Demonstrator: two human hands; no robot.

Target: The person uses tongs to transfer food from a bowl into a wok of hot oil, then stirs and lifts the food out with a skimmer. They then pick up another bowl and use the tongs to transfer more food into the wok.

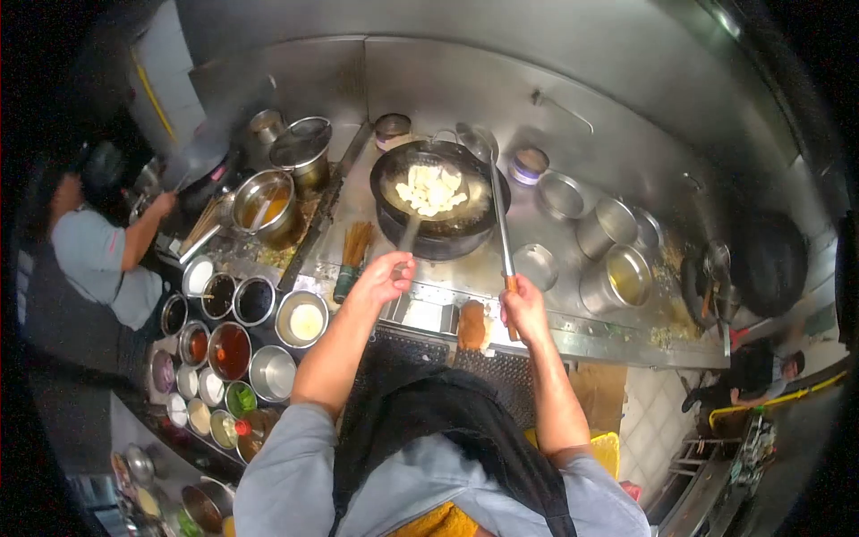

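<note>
My left hand [386,276] is closed at the near end of a blurred metal skimmer handle [410,234], which reaches into a black wok [386,215]. Pale, chunky pieces of food [431,191] are heaped over the middle of the wok; the skimmer's head is largely hidden beneath them. In my right hand [524,309] is a long ladle [501,215], gripped by its wooden end. Its bowl lies at the far right of the wok, by the back of the stove.
Metal pots [617,277] stand on the steel stove right of the wok. A bamboo brush [355,243] is on its left, with bowls of sauces [230,351] nearer. At far left another person [98,251] works a pan. Someone else [769,371] is at far right.
</note>
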